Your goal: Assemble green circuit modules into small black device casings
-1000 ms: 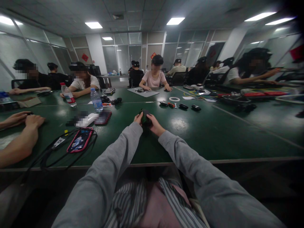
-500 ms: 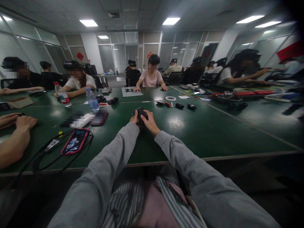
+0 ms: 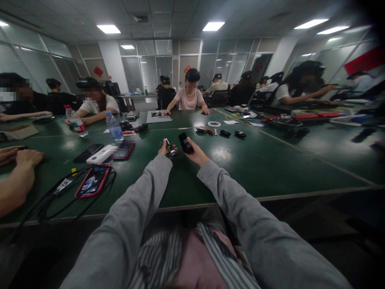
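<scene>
Parting from their meeting a moment ago, left hand [image 3: 163,150] and right hand [image 3: 197,152] sit just apart, the left clasping a circuit-like part [image 3: 171,148], the right a black casing [image 3: 183,142], apparently now detached.

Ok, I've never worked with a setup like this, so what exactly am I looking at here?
No machine here: you're seeing a person's two bare hands, in grey sleeves, through one head-worn camera looking forward and down. The left hand holds a small part with bright bits, perhaps electronics; the right hand holds a black piece, apart from it. Both are over a green table. To the left lie a pink-framed phone, a white object and two bottles; beyond the hands, a white ring. The hand at the far left belongs to someone else.
</scene>
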Tool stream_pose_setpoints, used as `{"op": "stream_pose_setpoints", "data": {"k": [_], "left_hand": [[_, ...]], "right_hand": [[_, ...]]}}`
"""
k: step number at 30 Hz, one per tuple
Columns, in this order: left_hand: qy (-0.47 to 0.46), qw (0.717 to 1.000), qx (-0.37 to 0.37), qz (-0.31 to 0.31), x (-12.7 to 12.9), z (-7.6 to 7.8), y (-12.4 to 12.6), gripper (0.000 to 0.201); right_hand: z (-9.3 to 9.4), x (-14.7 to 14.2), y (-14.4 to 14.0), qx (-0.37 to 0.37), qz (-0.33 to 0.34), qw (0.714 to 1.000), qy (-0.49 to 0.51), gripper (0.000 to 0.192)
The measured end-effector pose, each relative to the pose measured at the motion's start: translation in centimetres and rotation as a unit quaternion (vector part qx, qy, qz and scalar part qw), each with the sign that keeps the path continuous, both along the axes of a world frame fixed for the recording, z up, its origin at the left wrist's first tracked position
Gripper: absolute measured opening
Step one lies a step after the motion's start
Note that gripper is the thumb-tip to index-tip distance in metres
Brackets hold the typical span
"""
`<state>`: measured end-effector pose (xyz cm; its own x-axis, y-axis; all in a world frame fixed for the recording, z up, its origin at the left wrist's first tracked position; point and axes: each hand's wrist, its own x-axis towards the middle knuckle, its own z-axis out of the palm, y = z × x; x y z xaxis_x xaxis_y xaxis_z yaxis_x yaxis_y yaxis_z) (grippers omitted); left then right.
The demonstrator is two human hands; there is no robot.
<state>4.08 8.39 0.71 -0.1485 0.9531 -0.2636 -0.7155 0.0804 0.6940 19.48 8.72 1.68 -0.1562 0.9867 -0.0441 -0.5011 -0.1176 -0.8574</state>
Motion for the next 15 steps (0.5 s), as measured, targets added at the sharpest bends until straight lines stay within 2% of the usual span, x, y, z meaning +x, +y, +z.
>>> {"op": "stream_pose_setpoints", "data": {"k": [3,6,11,15], "left_hand": [[-0.002,1.000,-0.015,0.005,-0.1,0.3,0.0,0.048],[-0.017,0.999,-0.030,0.011,-0.1,1.0,-0.4,0.049],[-0.033,0.999,-0.012,0.002,-0.7,1.9,-0.9,0.052],[-0.042,0.999,-0.006,-0.012,-1.1,2.1,-1.0,0.052]], "right_hand": [[0.1,0.0,-0.2,0.035,0.006,0.999,-0.026,0.039],[-0.3,0.0,0.0,0.081,-0.018,0.992,-0.099,0.048],[-1.6,0.3,1.0,0.139,-0.102,0.956,-0.236,0.032],[-2.5,0.7,1.8,0.167,-0.090,0.930,-0.315,0.032]]}}
